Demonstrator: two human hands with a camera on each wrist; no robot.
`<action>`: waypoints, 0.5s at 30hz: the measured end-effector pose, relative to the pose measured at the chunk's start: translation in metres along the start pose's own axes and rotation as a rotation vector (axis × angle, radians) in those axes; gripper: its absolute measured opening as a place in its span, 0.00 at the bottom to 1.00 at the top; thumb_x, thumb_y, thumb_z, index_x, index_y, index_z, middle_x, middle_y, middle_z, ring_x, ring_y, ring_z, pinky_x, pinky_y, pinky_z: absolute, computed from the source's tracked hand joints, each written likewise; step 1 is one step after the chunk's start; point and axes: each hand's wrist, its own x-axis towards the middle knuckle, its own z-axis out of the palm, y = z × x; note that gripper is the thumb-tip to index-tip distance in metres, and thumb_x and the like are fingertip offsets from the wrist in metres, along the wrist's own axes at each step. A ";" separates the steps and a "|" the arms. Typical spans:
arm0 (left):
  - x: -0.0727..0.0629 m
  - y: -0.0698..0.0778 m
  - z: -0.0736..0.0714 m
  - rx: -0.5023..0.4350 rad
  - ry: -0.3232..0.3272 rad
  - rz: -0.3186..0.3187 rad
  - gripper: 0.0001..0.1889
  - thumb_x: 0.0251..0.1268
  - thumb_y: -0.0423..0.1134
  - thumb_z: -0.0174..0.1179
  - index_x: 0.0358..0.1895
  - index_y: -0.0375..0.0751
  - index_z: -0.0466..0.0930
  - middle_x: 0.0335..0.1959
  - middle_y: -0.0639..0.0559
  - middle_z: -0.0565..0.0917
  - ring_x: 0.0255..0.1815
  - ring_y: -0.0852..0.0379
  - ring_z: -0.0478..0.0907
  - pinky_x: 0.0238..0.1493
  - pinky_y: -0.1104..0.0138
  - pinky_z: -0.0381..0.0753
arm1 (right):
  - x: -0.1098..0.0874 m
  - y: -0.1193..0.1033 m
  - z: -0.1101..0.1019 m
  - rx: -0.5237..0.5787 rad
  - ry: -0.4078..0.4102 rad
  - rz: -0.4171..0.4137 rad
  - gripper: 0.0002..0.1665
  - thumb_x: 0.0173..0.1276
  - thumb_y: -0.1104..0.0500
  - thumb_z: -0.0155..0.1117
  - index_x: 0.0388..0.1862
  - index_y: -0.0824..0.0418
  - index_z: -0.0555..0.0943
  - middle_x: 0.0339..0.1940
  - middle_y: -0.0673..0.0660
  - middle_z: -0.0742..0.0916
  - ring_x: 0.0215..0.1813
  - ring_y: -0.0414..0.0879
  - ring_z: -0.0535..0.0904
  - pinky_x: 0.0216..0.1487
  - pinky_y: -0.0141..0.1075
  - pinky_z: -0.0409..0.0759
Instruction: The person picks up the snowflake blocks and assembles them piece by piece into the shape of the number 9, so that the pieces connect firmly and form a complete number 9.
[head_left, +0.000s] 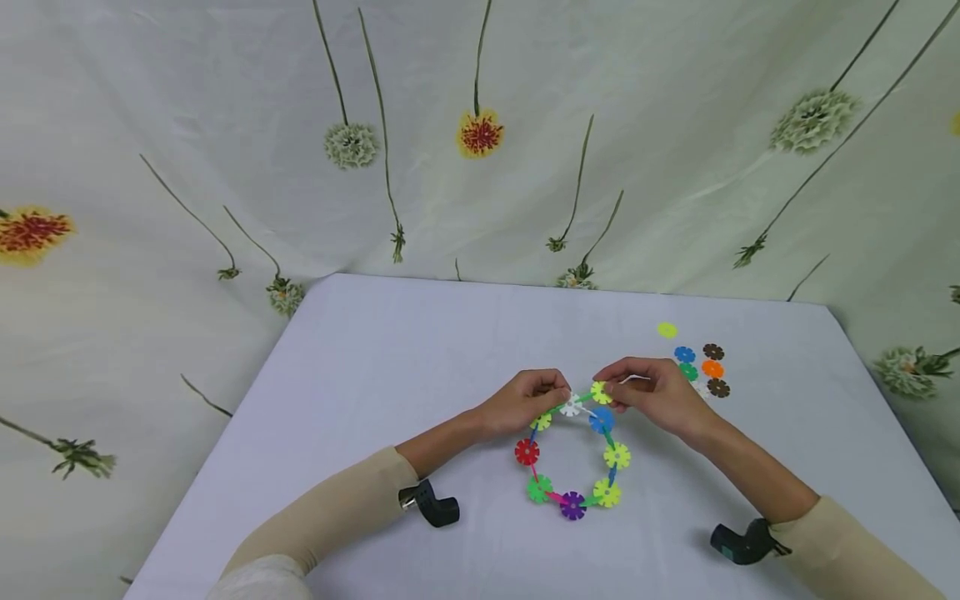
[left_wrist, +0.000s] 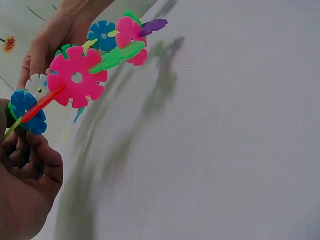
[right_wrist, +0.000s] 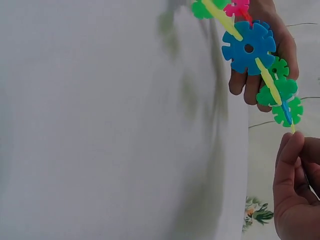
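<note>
A ring of interlocking plastic snowflake discs (head_left: pixel 573 506) in many colours hangs between my hands, above the white table. My left hand (head_left: pixel 525 402) grips its upper left side, near a white disc (head_left: pixel 572 405). With thumb and fingertips my right hand (head_left: pixel 658 395) pinches a yellow disc (head_left: pixel 601 392) at the top right. A blue disc (head_left: pixel 602 420) sits just below that one. In the left wrist view a pink disc (left_wrist: pixel 76 92) faces the camera. The right wrist view shows the right fingertips (right_wrist: pixel 296 137) at a thin yellow edge under several green discs (right_wrist: pixel 278 92).
Loose discs lie at the back right of the white table (head_left: pixel 420 333): yellow (head_left: pixel 667 330), blue (head_left: pixel 684 354), orange (head_left: pixel 712 369), green (head_left: pixel 687 372) and two brown ones (head_left: pixel 713 351). A flowered cloth (head_left: pixel 420 192) hangs behind. Black cameras (head_left: pixel 438 506) sit on both forearms.
</note>
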 end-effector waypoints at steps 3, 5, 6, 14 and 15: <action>0.000 -0.001 0.000 0.006 0.016 0.004 0.12 0.85 0.41 0.53 0.49 0.36 0.82 0.35 0.51 0.78 0.35 0.62 0.71 0.41 0.72 0.72 | 0.001 -0.002 0.002 -0.005 0.006 -0.027 0.13 0.79 0.61 0.67 0.56 0.66 0.87 0.50 0.67 0.92 0.40 0.47 0.90 0.48 0.33 0.90; 0.000 -0.001 0.000 0.015 0.028 0.010 0.11 0.85 0.40 0.54 0.49 0.36 0.82 0.35 0.49 0.78 0.35 0.62 0.71 0.41 0.72 0.72 | 0.002 -0.003 0.004 -0.017 0.011 -0.055 0.12 0.78 0.62 0.68 0.55 0.66 0.87 0.48 0.67 0.92 0.39 0.46 0.90 0.47 0.33 0.90; 0.001 -0.001 0.000 0.018 0.033 0.013 0.11 0.85 0.40 0.54 0.48 0.36 0.82 0.35 0.48 0.79 0.35 0.63 0.71 0.41 0.72 0.72 | 0.002 -0.003 0.005 -0.025 0.016 -0.070 0.12 0.78 0.63 0.68 0.55 0.67 0.87 0.48 0.67 0.92 0.38 0.46 0.90 0.46 0.33 0.90; 0.002 0.004 0.001 0.021 0.051 0.025 0.11 0.85 0.39 0.54 0.49 0.35 0.82 0.33 0.51 0.77 0.33 0.63 0.69 0.38 0.73 0.71 | 0.004 -0.005 0.007 -0.056 0.031 -0.097 0.11 0.77 0.65 0.68 0.54 0.68 0.88 0.44 0.65 0.93 0.36 0.44 0.89 0.44 0.33 0.90; 0.002 0.004 0.000 0.018 0.048 0.027 0.11 0.85 0.39 0.54 0.48 0.35 0.82 0.33 0.52 0.76 0.33 0.63 0.69 0.38 0.73 0.70 | 0.004 -0.005 0.007 -0.055 0.028 -0.097 0.11 0.77 0.65 0.68 0.54 0.68 0.88 0.44 0.65 0.93 0.36 0.44 0.89 0.44 0.33 0.90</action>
